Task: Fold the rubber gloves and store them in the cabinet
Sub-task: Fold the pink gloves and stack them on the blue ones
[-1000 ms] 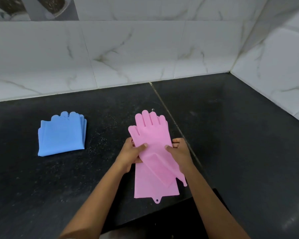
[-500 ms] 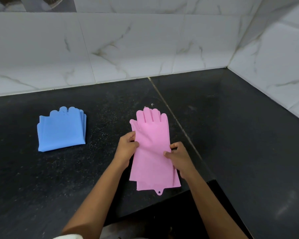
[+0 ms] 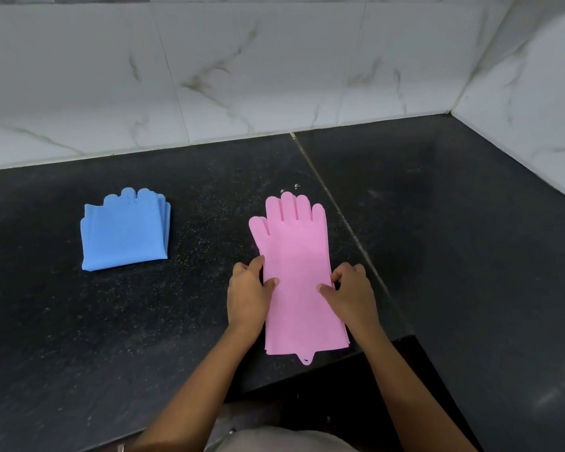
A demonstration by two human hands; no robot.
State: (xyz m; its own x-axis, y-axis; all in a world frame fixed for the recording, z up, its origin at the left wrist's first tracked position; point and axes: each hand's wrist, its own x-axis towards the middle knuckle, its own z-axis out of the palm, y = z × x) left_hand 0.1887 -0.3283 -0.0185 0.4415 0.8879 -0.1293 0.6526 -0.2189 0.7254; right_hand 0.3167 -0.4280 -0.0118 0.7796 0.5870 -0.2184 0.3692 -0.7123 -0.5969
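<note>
Pink gloves (image 3: 296,272) now stacked flat, edges aligned; left hand (image 3: 247,296) and right hand (image 3: 351,293) pinching the sides. Blue gloves (image 3: 124,231) unmoved, folded. Black countertop (image 3: 454,256), marble-tiled walls (image 3: 242,70).

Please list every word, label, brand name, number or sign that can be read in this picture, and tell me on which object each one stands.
None: no readable text appears in this view.
The pink gloves and the folded blue gloves show no print or brand.
The black countertop and the marble wall tiles carry only speckles and veins.
</note>
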